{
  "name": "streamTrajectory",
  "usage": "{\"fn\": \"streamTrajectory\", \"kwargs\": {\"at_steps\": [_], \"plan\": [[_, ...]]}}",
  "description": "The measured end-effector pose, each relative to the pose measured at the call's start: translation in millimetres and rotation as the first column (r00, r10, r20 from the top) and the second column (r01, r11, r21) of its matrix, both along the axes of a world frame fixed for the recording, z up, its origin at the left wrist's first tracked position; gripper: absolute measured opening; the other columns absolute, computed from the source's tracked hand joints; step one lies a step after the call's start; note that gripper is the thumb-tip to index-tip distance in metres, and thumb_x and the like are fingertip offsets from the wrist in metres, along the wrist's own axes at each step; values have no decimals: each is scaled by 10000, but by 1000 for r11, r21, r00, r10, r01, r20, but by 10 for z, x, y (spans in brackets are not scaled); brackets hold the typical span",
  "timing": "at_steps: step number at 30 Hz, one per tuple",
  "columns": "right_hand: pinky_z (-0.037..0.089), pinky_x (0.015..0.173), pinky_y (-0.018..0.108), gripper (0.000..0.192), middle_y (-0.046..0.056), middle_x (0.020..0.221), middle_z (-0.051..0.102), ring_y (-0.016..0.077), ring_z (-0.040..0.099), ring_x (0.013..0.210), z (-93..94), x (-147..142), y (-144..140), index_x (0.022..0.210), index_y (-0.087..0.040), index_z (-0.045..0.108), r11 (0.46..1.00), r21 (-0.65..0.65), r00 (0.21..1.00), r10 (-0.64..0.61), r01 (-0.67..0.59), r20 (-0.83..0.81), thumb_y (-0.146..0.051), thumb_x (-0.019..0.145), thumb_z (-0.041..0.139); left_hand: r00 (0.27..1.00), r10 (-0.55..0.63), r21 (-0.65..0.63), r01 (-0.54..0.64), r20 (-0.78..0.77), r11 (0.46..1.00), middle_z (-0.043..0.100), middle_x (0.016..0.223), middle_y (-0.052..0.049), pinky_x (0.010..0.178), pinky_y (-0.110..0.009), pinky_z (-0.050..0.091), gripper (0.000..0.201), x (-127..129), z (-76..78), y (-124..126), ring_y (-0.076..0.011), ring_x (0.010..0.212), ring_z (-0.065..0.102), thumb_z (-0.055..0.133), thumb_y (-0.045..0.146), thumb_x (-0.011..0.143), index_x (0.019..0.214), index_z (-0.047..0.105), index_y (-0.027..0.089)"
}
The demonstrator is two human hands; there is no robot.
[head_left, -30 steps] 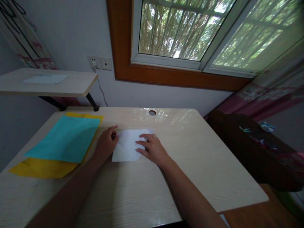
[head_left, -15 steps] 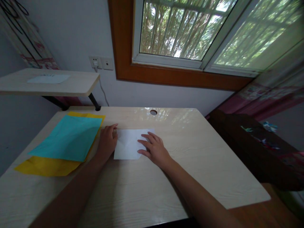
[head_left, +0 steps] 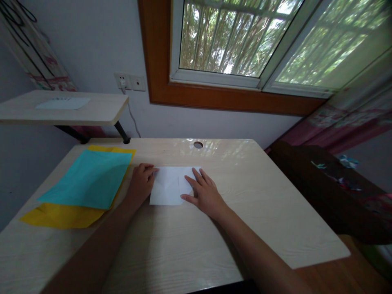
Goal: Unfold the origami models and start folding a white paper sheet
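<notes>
A white sheet of paper (head_left: 167,188) lies flat on the desk in front of me, with faint crease lines across it. My left hand (head_left: 143,183) is at its left edge, fingers curled together and closed on the upper left corner. My right hand (head_left: 206,191) rests over the right part of the sheet. Its fingers are spread and lie on the paper, covering the right edge in part.
To the left, a turquoise sheet (head_left: 92,177) overlaps a yellow sheet (head_left: 61,215) on the desk (head_left: 260,212). A raised shelf (head_left: 104,108) holding a pale paper (head_left: 63,103) stands at the back left. A round hole (head_left: 198,145) pierces the desk near the wall.
Both hands have shifted slightly to the right, along with the white paper. The left fingers now reach farther over the paper's upper left corner.
</notes>
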State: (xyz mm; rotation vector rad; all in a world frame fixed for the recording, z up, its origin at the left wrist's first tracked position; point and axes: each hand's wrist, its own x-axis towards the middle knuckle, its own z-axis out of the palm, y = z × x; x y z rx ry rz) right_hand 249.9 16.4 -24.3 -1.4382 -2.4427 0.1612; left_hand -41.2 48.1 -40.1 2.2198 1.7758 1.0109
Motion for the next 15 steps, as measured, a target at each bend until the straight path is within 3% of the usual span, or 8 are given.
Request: {"fn": "streamTrajectory", "kwargs": {"at_steps": [5,11,15], "plan": [[331,1173,590,766,138,1630,309,387,236,1516,-13,113,30,1476,-248,500,1000,-13,1000,-12,12,1,-670,852,638,995,-71,30,69,67,997,582,1216,-80,1078,-484,430,457,10,28,-36,-242,1162,544,424,12,807,1042,757,220],[340,1170,582,748,130,1634,300,368,233,1522,-6,269,66,1482,-253,491,999,-29,1000,-30,30,3,-649,865,638,985,-172,26,172,16,985,495,1388,-48,1091,-506,403,664,56,74,-104,-253,1233,467,392,-96,625,1043,760,265],[335,1175,578,748,130,1631,308,370,241,1518,-25,347,83,1479,-247,495,999,-15,999,-33,34,8,-642,862,647,957,-289,18,289,-8,957,480,1417,-44,1124,-520,378,693,84,133,-143,-266,1307,424,403,-95,574,1060,742,263]]}}
